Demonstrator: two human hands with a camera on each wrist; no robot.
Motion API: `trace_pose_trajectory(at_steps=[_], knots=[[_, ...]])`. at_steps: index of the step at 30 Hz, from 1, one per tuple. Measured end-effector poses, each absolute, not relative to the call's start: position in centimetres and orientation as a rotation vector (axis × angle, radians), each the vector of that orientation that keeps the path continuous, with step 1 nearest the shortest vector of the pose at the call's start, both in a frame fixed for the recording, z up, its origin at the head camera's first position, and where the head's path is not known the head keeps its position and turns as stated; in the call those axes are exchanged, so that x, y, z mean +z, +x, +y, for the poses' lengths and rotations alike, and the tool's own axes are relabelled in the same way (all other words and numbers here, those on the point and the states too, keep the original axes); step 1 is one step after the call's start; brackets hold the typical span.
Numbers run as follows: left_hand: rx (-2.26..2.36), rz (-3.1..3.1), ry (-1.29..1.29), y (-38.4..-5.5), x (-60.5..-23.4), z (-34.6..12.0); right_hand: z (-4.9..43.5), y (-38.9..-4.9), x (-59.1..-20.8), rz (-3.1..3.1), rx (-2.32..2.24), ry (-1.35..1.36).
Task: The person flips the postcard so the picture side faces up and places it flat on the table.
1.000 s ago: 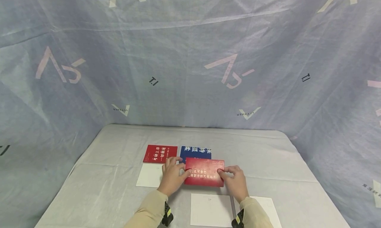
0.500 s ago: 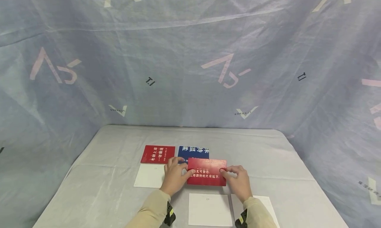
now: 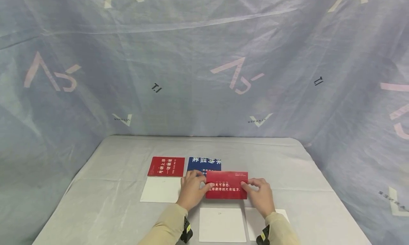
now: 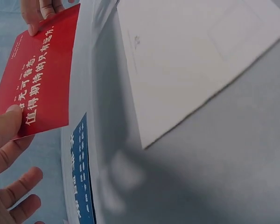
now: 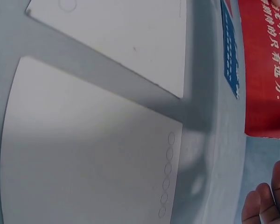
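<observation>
Nearest us, two white cards [image 3: 222,225] lay side by side on the tabletop [image 3: 313,202]. Beyond them we held a red card [image 3: 227,185] raised, left hand [image 3: 191,190] and right hand [image 3: 260,197] pinching opposite ends. Farthest, we saw a blue card [image 3: 204,163] beside a second red card [image 3: 166,166].
</observation>
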State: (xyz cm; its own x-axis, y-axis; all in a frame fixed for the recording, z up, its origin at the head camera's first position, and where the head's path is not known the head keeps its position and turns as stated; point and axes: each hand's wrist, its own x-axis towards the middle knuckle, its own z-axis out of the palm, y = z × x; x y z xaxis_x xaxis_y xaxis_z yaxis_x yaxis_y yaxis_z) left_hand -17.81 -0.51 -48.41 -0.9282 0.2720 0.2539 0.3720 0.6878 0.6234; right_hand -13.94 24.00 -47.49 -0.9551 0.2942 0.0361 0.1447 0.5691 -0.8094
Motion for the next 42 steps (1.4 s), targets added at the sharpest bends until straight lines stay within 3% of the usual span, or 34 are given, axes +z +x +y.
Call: trace_pose_trajectory(at_steps=[42], knots=[[-0.832, -2.861, -0.613, -17.3, -48.6, 6.8, 30.1, -12.9, -47.6, -2.699, 1.203, -0.578]])
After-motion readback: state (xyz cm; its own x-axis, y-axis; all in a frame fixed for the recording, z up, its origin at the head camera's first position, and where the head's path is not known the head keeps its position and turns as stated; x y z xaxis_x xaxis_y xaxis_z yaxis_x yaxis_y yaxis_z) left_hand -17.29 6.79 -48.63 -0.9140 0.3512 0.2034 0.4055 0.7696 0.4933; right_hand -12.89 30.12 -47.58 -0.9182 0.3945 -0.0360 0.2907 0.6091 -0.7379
